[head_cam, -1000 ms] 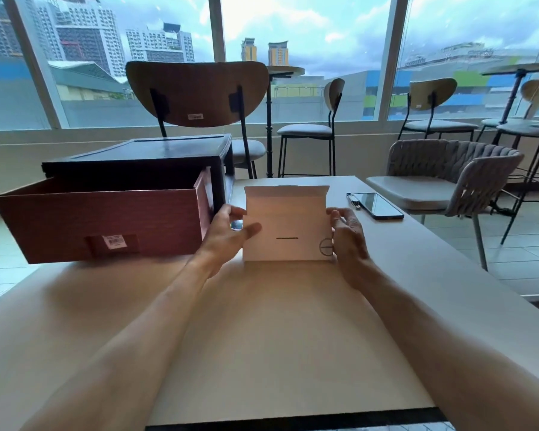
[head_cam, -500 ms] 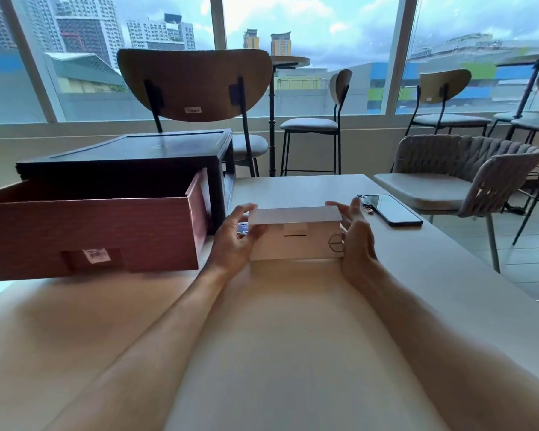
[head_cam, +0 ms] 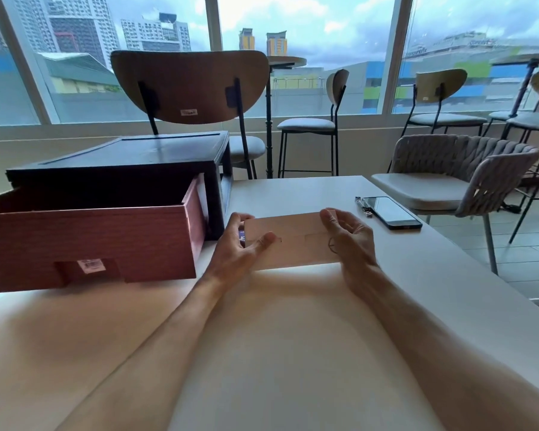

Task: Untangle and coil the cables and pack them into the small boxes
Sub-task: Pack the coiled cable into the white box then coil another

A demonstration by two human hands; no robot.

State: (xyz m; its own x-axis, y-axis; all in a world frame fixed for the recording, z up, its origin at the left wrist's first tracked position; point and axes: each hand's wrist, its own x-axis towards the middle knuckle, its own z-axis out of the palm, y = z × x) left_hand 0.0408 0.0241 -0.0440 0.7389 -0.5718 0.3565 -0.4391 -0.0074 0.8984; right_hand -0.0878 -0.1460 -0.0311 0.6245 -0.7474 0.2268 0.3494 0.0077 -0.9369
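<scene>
Box: I see the small box (head_cam: 296, 244) mid-table, just right of the drawer (head_cam: 91, 241).
Left hand (head_cam: 235, 253): grips its left end, thumb in front.
Right hand (head_cam: 352, 244): fingers curled around its right end.

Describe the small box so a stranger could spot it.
On the white table, right of the reddish-brown open drawer, is a small pale cardboard box. Only it is held by the left hand and right hand, unlike the dark phone nearby.

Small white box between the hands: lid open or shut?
Shut, or nearly: the lid lies folded flat over the small box, left hand and right hand gripping its ends. Fully tucked in: cannot tell.
</scene>
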